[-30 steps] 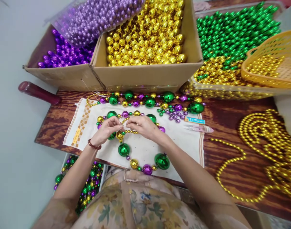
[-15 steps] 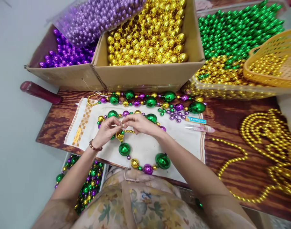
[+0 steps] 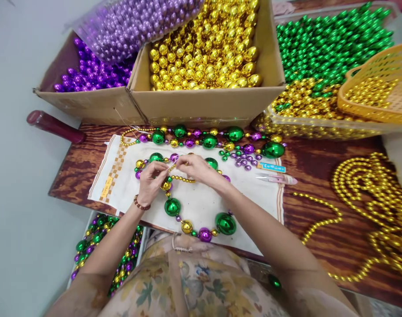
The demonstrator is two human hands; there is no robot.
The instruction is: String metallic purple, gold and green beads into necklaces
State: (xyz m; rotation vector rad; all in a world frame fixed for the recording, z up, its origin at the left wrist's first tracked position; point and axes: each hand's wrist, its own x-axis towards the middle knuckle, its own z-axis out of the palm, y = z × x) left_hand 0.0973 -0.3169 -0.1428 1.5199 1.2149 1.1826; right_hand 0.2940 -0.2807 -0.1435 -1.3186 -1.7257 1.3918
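Over the white cloth (image 3: 201, 207), my left hand (image 3: 151, 180) pinches one end of a short gold bead strand (image 3: 184, 179). My right hand (image 3: 196, 169) is closed at the fingertips on the same strand, a little to the right. Part of the strand shows between the two pinches and part hangs in a loop below. Beneath and around my hands lies a bead necklace with large green, gold and purple balls, among them a green ball (image 3: 172, 206) and a purple ball (image 3: 205, 234). My fingers hide some of its beads.
Behind the cloth stand a box of gold beads (image 3: 207, 99) and a box of purple beads (image 3: 89, 103). Thread snips (image 3: 280, 178) and loose purple beads (image 3: 243, 160) lie right. Gold chains (image 3: 356, 176) and a yellow basket (image 3: 372, 112) are farther right. A maroon handle (image 3: 56, 127) sits left.
My hands have drawn slightly apart, and a stretch of gold beads now shows between the fingertips. My left hand has shifted a little to the right at the wrist.
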